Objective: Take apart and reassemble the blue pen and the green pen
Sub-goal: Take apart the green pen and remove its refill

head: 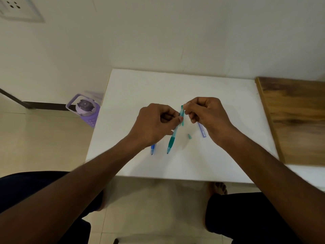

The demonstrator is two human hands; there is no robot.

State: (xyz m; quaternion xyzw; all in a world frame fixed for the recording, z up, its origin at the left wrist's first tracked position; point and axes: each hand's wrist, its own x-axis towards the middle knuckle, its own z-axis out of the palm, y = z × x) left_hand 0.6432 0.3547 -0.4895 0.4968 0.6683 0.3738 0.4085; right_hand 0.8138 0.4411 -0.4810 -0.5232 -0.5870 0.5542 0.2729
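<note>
My left hand (154, 123) grips the upper barrel of the green pen (172, 140), which slants down with its tip toward me, above the white table (219, 155). At the pen's top end my right hand (205, 114) pinches a green piece. A small green part (189, 136) lies loose on the table just right of the pen. The blue pen (153, 149) lies on the table under my left wrist, only its tip end showing. A pale blue clip-like piece (202, 130) lies under my right hand, partly hidden.
A wooden board (295, 120) adjoins the table's right side. A purple water jug (86, 109) stands on the floor left of the table. A wall runs behind. My knees and a bare foot (219, 188) are below the table's near edge.
</note>
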